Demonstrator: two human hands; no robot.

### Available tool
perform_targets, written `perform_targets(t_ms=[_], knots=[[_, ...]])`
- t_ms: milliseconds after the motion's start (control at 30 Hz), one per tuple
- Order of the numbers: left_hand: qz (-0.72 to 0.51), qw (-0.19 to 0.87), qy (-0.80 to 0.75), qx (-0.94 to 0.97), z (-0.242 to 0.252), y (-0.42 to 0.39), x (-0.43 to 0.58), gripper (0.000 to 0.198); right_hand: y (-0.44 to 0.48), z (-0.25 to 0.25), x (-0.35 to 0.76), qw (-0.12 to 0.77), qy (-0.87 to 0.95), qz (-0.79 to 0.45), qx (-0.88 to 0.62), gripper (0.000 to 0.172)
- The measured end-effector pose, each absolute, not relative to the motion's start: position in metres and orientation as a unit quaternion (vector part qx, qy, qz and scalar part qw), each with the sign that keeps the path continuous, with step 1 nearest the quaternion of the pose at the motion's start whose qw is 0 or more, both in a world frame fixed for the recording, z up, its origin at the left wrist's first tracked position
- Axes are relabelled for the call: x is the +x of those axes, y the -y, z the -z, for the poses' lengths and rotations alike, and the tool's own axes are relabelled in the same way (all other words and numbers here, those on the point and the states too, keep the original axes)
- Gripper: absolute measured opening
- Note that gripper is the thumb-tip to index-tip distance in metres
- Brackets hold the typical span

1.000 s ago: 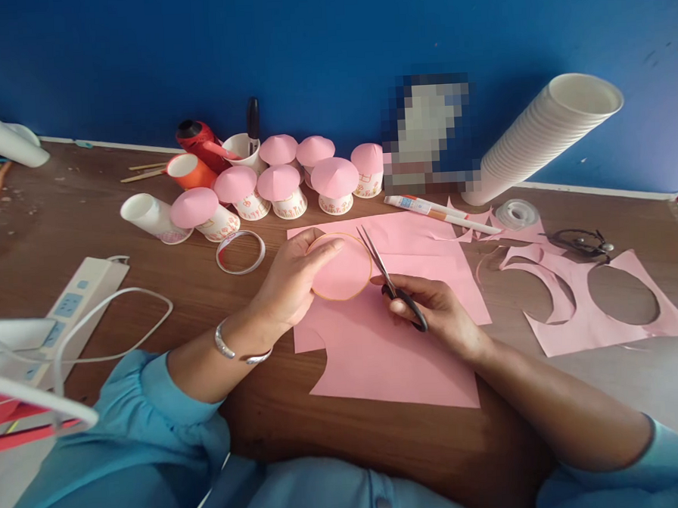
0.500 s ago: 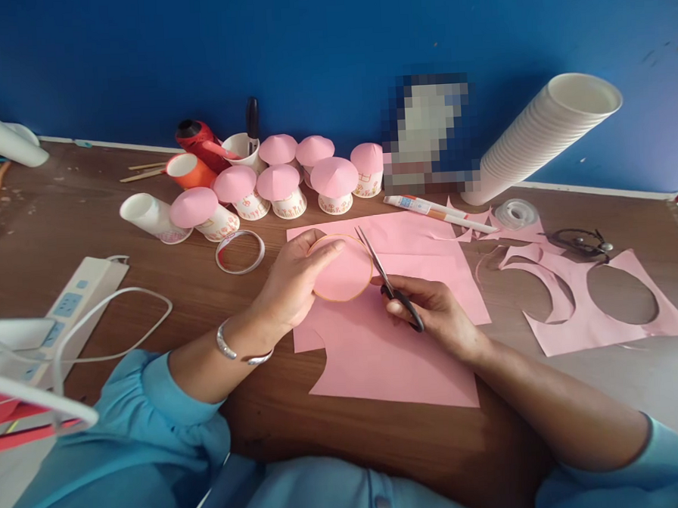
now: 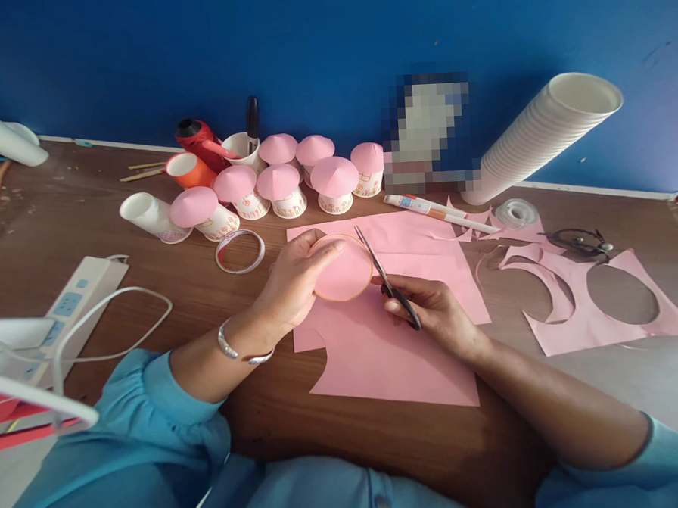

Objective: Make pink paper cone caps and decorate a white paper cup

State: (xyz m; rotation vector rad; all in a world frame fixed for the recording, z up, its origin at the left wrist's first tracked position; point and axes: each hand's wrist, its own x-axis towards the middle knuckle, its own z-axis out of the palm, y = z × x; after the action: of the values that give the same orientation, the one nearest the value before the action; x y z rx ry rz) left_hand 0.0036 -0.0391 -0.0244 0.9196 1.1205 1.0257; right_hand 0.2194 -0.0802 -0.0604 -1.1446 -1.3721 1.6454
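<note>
My left hand (image 3: 298, 283) pinches a pink paper circle (image 3: 344, 269) with an orange-brown outline, thumb lying on top of its left side. In my right hand (image 3: 433, 310) is a pair of scissors (image 3: 399, 299) with black handles. The steel blades point up and to the left, close against the circle's right edge; they look nearly closed. Both hands are above pink paper sheets (image 3: 390, 365), one with a curved piece cut out of its left side. Fingers under the circle are hidden.
Several paper cups with pink cone roofs (image 3: 335, 178) stand at the back. A tall stack of white cups (image 3: 538, 141) leans right, near a tape roll (image 3: 516, 214), a marker (image 3: 427, 208) and paper scraps (image 3: 574, 302). A power strip (image 3: 72, 306) and cable lie left.
Almost nothing differs. The scissors' handles and my right hand have shifted very slightly; the circle and my left hand stay in place.
</note>
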Motion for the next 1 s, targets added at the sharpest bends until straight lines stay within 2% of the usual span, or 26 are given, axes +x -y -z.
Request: perform_targets(t_ms=[767,1000], knots=[[-0.440,0.639,-0.491,0.395,0.0194,0.0363,0.0023,0.029,0.0789,0.0606,0.2201,0.344,0.525,-0.644,-0.437,0.054],[-0.436,0.636,-0.497,0.397,0.0192,0.0359,0.0003,0.028,0.0791,0.0625,0.2201,0.345,0.514,-0.654,-0.436,0.048]])
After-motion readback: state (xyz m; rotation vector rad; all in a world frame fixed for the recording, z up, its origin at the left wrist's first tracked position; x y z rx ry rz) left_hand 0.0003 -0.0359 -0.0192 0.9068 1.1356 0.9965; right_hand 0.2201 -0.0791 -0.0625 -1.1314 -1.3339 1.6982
